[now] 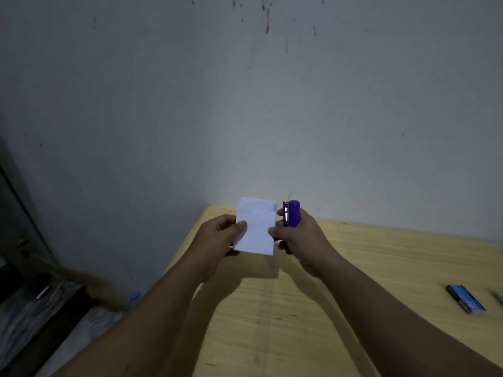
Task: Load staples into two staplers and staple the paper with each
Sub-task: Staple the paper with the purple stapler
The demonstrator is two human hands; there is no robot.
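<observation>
Paper (255, 227) in left hand (217, 235), purple stapler (290, 214) in right hand (302, 240)

You see white folded paper (255, 227) at frame centre, a purple stapler (291, 213) just right, pale grained wooden table (381, 254), and a blue-and-black stapler (466, 299) at lower right.

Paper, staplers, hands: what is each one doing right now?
Paper: folded, held up between both hands.
Purple stapler: closed, upright in right hand.
Blue stapler: lying on table, untouched.
Left hand: pinches paper.
Right hand: grips purple stapler, thumb on paper.
</observation>
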